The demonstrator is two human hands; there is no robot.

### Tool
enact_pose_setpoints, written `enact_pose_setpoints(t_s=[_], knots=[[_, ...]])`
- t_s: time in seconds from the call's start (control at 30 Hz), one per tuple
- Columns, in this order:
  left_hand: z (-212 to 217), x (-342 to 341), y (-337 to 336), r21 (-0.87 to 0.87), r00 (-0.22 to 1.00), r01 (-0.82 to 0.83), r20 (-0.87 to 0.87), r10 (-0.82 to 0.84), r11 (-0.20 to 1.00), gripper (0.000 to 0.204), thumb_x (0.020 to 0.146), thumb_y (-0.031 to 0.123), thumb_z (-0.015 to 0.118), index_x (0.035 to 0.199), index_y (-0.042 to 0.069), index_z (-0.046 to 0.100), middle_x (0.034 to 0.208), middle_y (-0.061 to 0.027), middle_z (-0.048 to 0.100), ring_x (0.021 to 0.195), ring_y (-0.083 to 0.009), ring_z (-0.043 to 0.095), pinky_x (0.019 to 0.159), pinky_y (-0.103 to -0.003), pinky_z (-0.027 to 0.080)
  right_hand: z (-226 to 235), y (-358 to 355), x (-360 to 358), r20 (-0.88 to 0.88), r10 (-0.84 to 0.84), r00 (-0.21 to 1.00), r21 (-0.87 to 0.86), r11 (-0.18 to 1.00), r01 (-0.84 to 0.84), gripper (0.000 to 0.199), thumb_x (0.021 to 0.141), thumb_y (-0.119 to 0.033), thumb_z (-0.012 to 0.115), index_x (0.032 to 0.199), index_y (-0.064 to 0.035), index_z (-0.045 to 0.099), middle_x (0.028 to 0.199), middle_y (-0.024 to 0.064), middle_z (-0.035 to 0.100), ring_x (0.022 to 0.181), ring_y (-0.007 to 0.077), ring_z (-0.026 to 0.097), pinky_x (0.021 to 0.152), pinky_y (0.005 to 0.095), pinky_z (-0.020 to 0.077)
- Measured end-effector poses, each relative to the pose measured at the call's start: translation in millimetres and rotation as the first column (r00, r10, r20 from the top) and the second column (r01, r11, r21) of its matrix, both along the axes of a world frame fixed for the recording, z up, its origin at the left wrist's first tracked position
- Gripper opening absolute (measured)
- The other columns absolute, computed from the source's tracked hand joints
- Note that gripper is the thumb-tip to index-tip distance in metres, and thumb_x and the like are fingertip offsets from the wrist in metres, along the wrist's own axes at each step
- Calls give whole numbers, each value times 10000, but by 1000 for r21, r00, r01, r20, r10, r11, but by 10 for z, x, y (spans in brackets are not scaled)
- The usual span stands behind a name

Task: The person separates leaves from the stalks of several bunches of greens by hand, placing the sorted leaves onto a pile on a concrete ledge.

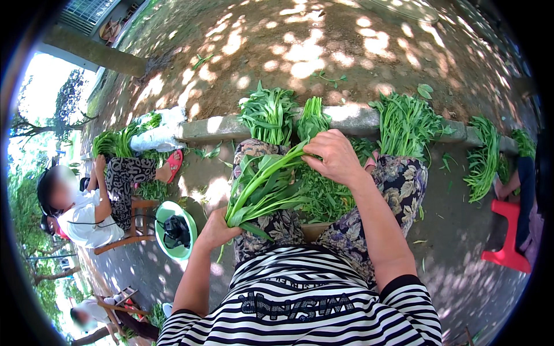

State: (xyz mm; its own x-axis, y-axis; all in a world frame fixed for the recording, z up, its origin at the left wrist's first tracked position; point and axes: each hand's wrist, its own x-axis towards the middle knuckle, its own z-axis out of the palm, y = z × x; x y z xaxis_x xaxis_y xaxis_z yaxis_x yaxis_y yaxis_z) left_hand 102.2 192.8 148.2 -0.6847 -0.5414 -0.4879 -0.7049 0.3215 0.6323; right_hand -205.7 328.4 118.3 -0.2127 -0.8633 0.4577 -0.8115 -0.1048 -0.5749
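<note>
Holding leafy green stems point(257, 182) over patterned trousers point(398, 193), both hands point(218, 227) point(337, 158) sit apart.

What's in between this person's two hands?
In the head view, a bunch of leafy green stems spans the stretch from the left hand to the right hand; both hands hold it.

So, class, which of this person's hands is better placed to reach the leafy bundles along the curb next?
Probably the right hand: it is nearer the curb; the left hand grips the bunch closer to the shirt.
</note>
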Motion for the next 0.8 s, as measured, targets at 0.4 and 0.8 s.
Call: enact_pose_setpoints(t_s=[0.4, 0.8], knots=[[58, -79, -43, -13, 997, 15, 82, -14, 1000, 325, 576, 162, 718, 798, -41, 595, 687, -140, 611, 627, -213, 578, 648, -345, 468, 93, 179, -224, 849, 5, 529, 327, 780, -533, 236, 802, -131, 642, 945, 56, 626, 744, 14, 618, 633, 55, 524, 566, 223, 424], [-10, -21, -35, -12, 999, -16, 30, 17, 1000, 335, 580, 169, 728, 799, -46, 593, 681, -131, 606, 634, -207, 571, 653, -345, 464, 19, 134, -248, 924, 40, 380, 207, 784, -586, 228, 838, -114, 602, 986, 59, 624, 687, 12, 598, 589, 68, 518, 555, 227, 413]])
